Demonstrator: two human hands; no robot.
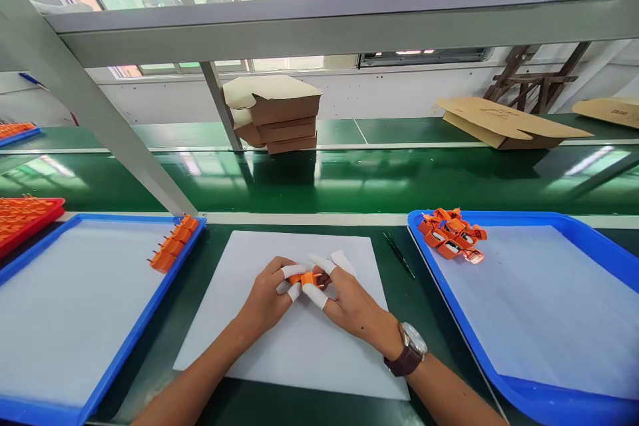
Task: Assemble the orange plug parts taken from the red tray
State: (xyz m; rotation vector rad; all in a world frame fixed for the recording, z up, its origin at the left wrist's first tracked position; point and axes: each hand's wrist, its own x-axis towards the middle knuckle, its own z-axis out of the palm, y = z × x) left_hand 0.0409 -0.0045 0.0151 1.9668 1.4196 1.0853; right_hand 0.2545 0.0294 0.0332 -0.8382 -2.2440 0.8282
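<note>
Above a white paper sheet (pixel 299 353), a small orange plastic part (pixel 305 278) is pinched between my two hands. My left hand (pixel 269 296) is closed on its left end with thumb and forefinger, both in white finger cots. From the other side my right hand (pixel 344 296), also in white finger cots, grips the right end. Fingers cover much of the part, so its exact shape is hidden. A scrap of white material (pixel 343 262) lies just behind my right hand. Black tweezers (pixel 399 255) rest on the green bench to the right of the sheet.
A blue tray (pixel 100 406) on the left holds a row of orange parts (pixel 174 243). The right blue tray (pixel 464 339) holds a heap of orange pieces (pixel 452 234). A red tray (pixel 54 212) stands far left. Cardboard boxes (pixel 284 113) sit behind the green belt (pixel 369 180), below a metal frame bar (pixel 319 33).
</note>
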